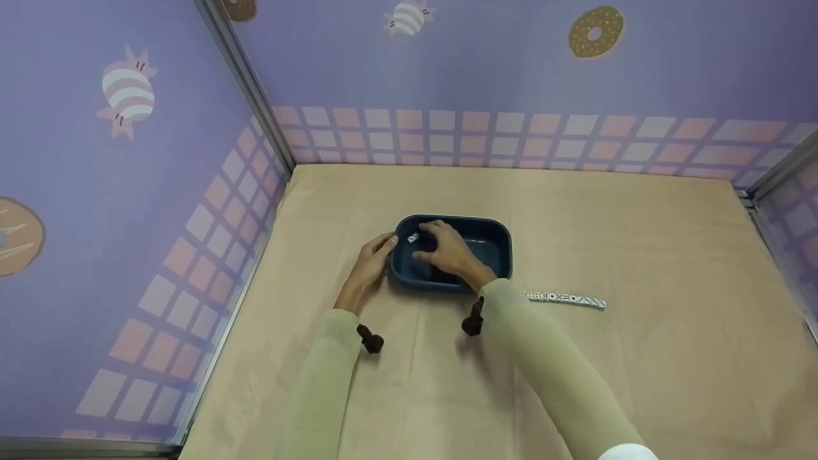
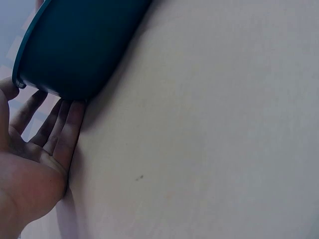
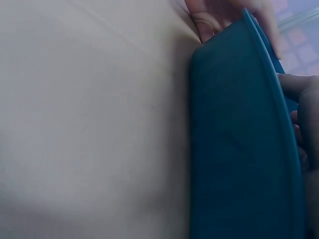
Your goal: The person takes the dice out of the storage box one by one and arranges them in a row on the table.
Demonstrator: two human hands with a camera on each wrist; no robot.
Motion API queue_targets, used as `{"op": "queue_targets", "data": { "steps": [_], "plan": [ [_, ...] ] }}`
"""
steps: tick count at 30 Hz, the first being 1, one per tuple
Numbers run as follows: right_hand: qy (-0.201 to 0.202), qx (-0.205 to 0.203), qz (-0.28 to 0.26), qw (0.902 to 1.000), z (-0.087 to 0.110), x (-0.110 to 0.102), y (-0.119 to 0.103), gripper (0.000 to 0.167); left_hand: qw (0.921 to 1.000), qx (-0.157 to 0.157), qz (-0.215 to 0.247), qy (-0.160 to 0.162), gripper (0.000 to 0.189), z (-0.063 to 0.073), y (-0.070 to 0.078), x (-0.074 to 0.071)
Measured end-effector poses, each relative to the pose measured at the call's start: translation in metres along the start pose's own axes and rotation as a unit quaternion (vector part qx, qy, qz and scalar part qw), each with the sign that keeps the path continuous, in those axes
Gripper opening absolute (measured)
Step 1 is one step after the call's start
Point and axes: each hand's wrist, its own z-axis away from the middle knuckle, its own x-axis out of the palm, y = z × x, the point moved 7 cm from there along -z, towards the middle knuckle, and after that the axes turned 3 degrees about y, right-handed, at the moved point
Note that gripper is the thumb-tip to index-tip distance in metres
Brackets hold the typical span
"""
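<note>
A dark blue rounded rectangular container (image 1: 495,265) stands on the cloth. My left hand (image 1: 370,262) holds its left end, with the thumb at the rim and the fingers (image 2: 65,127) against the outer wall. Inside the container is my right hand (image 1: 450,250), its thumb and fingers apart. A small white block with dark marks (image 1: 413,237) lies in the container's left part, just beyond the right fingertips. Nothing shows in the right hand's grasp, though its palm side is hidden. In the right wrist view the container's wall (image 3: 239,139) covers most of that hand.
To the right of the container, a row of small white patterned blocks (image 1: 565,299) lies end to end on the beige cloth (image 1: 671,255). Purple printed panels (image 1: 486,70) stand along the back and sides of the table. A dark wrist device (image 1: 473,322) hangs below the right sleeve.
</note>
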Motion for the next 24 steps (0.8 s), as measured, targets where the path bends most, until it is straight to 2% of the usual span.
{"op": "queue_targets", "data": {
  "steps": [5, 12, 17, 21, 24],
  "plan": [
    [-0.027, -0.001, 0.016, 0.9995, -0.004, 0.011, -0.002, 0.073, 1.0, -0.002, 0.009, -0.001, 0.049, 0.0, 0.0, 0.0],
    [-0.024, -0.009, 0.044, 0.9987, -0.004, 0.017, -0.001, 0.066, 0.9992, -0.002, 0.038, -0.009, 0.05, -0.001, -0.002, 0.006],
    [-0.032, -0.006, 0.064, 0.9975, -0.003, 0.02, 0.0, 0.05, 0.9995, -0.002, 0.031, -0.005, 0.049, 0.001, -0.004, 0.005],
    [-0.028, -0.015, 0.066, 0.9973, -0.004, 0.019, -0.004, 0.03, 0.9999, 0.01, 0.01, 0.004, 0.05, -0.001, 0.0, -0.001],
    [-0.037, -0.015, 0.07, 0.9968, -0.001, 0.018, -0.003, 0.022, 0.9999, 0.014, -0.003, 0.008, 0.051, -0.001, 0.0, -0.001]
  ]
}}
